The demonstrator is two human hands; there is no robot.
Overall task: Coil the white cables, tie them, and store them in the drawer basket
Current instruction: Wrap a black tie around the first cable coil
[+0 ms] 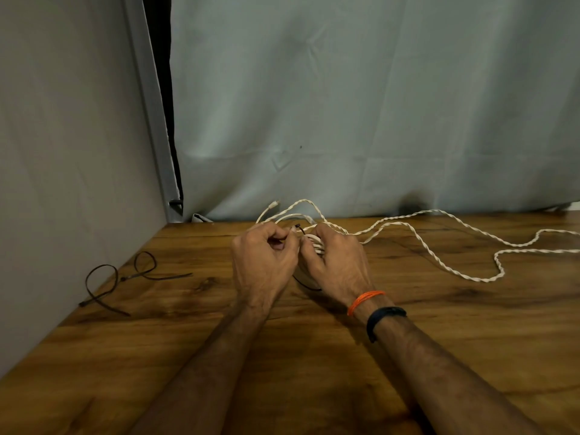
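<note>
1. Where the two hands meet near the far edge of the table, the left hand has its fingers curled, thumb and forefinger pinching the head end of a thin black cable tie.
2. The right hand is wrapped around a small bundle of white cable, its fingers curled over the looped strands; the bundle sits between the two hands, just above the wood.
3. A dark, thin curved strip, apparently the rest of the tie, shows below the bundle between the wrists.
4. The right wrist carries an orange thread band and, just behind it, a dark blue wristband.
5. Loose loops and a small plug end rise behind the hands.
6. From the bundle a long twisted length of white cord snakes to the right across the table in wavy bends, running off the right edge.
7. Well to the left lie two more dark cable ties, bent into loops, flat on the wood.
8. The table is glossy brown wood with dark grain and knots.
9. Behind it hangs creased pale grey cloth; a smooth grey panel closes the left side.
</note>
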